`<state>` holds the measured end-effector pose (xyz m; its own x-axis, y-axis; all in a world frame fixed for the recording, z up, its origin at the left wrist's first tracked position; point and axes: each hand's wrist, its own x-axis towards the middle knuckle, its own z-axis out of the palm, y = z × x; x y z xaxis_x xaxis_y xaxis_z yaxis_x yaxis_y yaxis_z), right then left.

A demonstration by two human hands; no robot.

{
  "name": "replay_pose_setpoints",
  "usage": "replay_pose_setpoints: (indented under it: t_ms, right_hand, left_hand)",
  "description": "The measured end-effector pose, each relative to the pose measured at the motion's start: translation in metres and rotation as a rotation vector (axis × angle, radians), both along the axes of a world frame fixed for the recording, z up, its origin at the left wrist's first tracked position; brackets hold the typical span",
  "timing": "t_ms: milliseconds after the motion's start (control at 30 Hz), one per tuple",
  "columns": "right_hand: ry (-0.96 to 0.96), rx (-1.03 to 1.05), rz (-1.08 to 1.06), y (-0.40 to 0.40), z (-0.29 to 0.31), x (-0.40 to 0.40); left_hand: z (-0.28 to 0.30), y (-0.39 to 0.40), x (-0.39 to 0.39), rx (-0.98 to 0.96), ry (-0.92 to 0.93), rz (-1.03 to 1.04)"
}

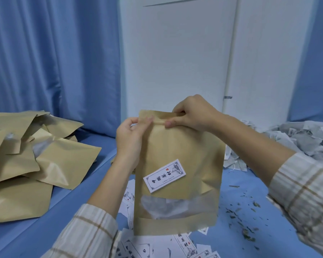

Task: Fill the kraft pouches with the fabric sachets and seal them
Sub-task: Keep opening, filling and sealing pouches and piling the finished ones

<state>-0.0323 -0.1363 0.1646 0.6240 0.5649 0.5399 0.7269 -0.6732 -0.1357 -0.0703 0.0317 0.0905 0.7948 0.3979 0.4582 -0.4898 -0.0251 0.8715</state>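
Note:
A kraft pouch (177, 149) stands upright in front of me, held above the blue table. It carries a white printed label (164, 175) and a clear window in which white fabric sachets (168, 207) show. My left hand (129, 136) pinches the top strip of the pouch at its left end. My right hand (190, 116) pinches the same strip toward the right, thumb in front and fingers curled over the top edge.
A heap of kraft pouches (26, 157) lies at the left. Loose fabric sachets (302, 142) are piled at the right. White printed labels (185, 246) are scattered on the blue table (250, 183) under the pouch, with dried herb crumbs (246, 220) to the right.

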Motion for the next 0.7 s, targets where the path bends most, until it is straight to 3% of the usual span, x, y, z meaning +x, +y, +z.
replay_pose_setpoints:
  t_ms: [67, 233, 367, 700]
  right_hand:
    - [0.027, 0.035, 0.044, 0.0, -0.002, -0.001]
    - [0.155, -0.063, -0.015, -0.02, 0.013, -0.001]
    - [0.081, -0.044, -0.029, -0.016, 0.009, 0.0]
    - [0.107, -0.005, -0.041, -0.035, 0.006, 0.003]
  left_hand:
    - [0.006, 0.0, -0.002, 0.032, 0.051, -0.135]
    - [0.013, 0.001, -0.004, 0.056, -0.008, -0.011]
    - [0.006, -0.001, -0.004, 0.047, -0.019, 0.018]
    - [0.006, 0.015, -0.005, -0.012, -0.038, -0.019]
